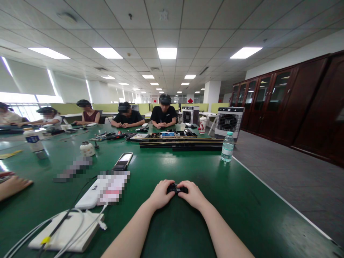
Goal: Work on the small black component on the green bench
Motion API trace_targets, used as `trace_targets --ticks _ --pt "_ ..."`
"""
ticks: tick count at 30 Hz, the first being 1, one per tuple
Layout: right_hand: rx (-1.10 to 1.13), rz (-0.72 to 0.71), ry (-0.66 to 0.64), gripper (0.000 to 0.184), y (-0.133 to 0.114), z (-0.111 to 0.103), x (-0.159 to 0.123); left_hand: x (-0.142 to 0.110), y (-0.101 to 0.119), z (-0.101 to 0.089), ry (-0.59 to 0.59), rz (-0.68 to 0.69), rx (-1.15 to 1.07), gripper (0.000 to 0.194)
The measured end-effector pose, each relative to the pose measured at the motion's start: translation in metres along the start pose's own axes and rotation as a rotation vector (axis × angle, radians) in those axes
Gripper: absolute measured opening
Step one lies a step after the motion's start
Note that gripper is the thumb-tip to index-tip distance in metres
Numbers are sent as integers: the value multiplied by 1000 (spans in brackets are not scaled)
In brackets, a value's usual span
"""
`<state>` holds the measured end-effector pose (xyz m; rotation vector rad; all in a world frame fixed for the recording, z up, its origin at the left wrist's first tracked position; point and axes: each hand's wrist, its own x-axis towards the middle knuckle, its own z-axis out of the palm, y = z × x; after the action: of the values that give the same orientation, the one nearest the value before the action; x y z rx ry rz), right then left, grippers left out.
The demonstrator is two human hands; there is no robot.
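Note:
A small black device (pixel 176 188) sits low over the green table (pixel 172 233), gripped at both ends; its kind is too small to tell. My left hand (pixel 162 194) is closed around its left end, thumb toward me and fingers over the far side. On the right end, my right hand (pixel 191 194) grips it in the same way. Part of the device is hidden behind my fingers. To the left of my hands lie a phone (pixel 123 162), a white power bank (pixel 90 193) marked 2, and a partly blurred-out card (pixel 114 188).
A water bottle (pixel 227 147) stands near the right table edge. Black bars (pixel 199 145) lie across the table ahead. A white box (pixel 67 231) with cables is at the near left, and a small jar (pixel 87 148) beyond. Another person's hand (pixel 16 186) rests at far left. Several people sit opposite.

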<state>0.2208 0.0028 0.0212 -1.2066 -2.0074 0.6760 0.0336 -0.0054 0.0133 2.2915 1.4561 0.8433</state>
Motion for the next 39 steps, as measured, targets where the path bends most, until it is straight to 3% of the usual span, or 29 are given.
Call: trace_targets --ticks 12,21,29,39 --pt "82 77 -3 32 0 -2 1 0 -2 0 -11 -29 -13 50" --pt "84 73 -34 32 -3 -4 1 0 1 0 -3 -7 14 37" --pt "67 78 -34 32 -1 -3 1 0 -2 1 -4 -19 1 44" --pt "72 72 -38 30 -1 -4 1 0 5 -3 -2 -19 9 35"
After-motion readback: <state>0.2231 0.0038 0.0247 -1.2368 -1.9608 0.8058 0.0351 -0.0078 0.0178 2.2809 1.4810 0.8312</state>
